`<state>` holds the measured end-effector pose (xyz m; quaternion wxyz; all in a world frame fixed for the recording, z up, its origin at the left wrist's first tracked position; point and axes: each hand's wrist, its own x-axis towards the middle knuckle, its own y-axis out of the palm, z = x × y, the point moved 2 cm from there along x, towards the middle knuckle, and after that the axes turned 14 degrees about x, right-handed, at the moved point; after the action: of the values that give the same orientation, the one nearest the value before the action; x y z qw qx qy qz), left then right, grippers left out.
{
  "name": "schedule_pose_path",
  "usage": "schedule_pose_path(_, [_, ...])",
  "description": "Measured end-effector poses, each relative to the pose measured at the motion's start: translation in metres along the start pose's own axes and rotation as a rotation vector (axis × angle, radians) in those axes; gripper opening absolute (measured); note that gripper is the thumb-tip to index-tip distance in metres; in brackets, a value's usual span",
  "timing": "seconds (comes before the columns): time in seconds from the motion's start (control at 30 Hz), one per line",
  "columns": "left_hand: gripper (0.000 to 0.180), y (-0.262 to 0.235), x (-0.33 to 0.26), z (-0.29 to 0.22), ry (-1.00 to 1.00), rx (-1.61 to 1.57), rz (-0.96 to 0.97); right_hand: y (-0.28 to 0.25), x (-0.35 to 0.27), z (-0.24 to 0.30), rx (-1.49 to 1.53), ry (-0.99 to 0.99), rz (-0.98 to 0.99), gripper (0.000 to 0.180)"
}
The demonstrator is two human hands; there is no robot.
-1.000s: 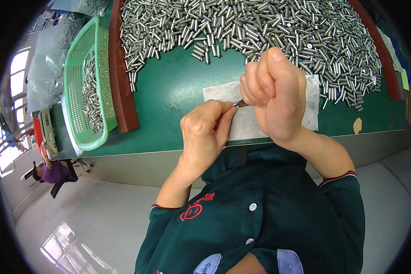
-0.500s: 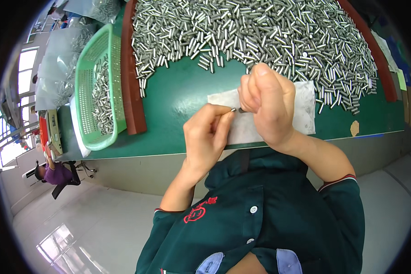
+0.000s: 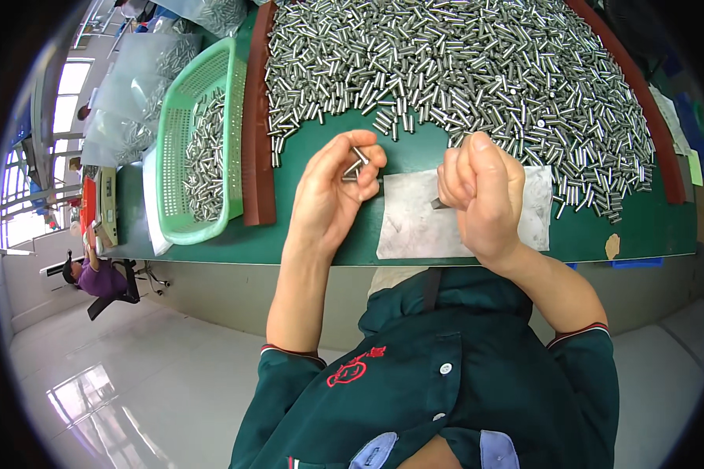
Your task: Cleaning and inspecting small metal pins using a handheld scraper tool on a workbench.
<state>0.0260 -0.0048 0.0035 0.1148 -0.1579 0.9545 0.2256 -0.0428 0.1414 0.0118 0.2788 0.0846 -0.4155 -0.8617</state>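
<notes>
My left hand (image 3: 332,187) is raised over the green table, palm turned up, with fingers curled round a few short metal pins (image 3: 357,164). Closed in a fist, my right hand (image 3: 486,199) hovers above a smudged white sheet (image 3: 414,227). A small dark grey end (image 3: 438,204) pokes out below its curled fingers; the rest of that piece is hidden. Beyond both hands spreads a large heap of shiny cylindrical metal pins (image 3: 461,70), a few lying loose at its near edge.
A green perforated basket (image 3: 164,156) holding pins stands left of a reddish-brown rail (image 3: 256,156). Another such rail (image 3: 657,133) bounds the heap on the right. Clear plastic bags (image 3: 125,109) of pins lie at the far left. A person in purple (image 3: 102,277) sits beyond.
My left hand has moved up and away from the right hand, turning palm up, and pins now show in its fingers. The right fist stays over the sheet. The whole view has shifted slightly.
</notes>
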Motion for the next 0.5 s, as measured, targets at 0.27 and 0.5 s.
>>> schedule_pose_path(0.27, [0.026, 0.001, 0.014, -0.007, -0.091, 0.106, -0.099, -0.004, 0.0, -0.001, 0.096, 0.022, -0.017, 0.035])
schedule_pose_path(0.5, [0.029, -0.009, 0.034, -0.016, 0.247, 1.169, -0.32, -0.003, -0.001, -0.001, 0.084, 0.014, -0.002, 0.036])
